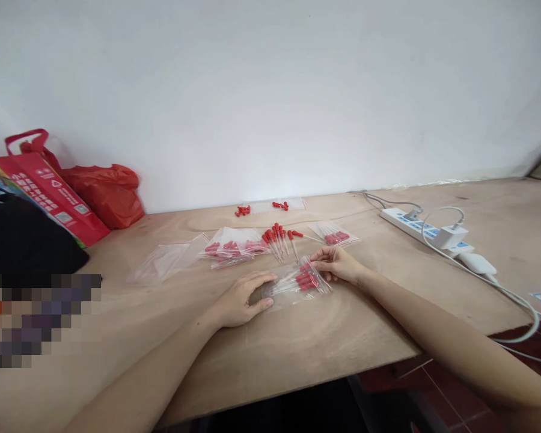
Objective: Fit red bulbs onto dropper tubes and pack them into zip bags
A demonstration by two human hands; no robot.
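A clear zip bag (293,290) holding several red-capped droppers lies on the wooden table between my hands. My left hand (243,299) rests at the bag's left end, thumb and fingers apart around its edge. At the bag's right end, my right hand (333,263) pinches the zip edge between thumb and fingers. Just beyond are loose red-capped droppers (277,237) in a fan. Filled bags (232,246) are piled to their left, and another filled bag (333,233) lies to their right.
Flat clear bags (166,260) lie at the left. Small red caps (242,210) sit near the wall. A white power strip (401,224) with chargers and cables is on the right. Red bags (101,192) and a black item (27,234) stand at the far left.
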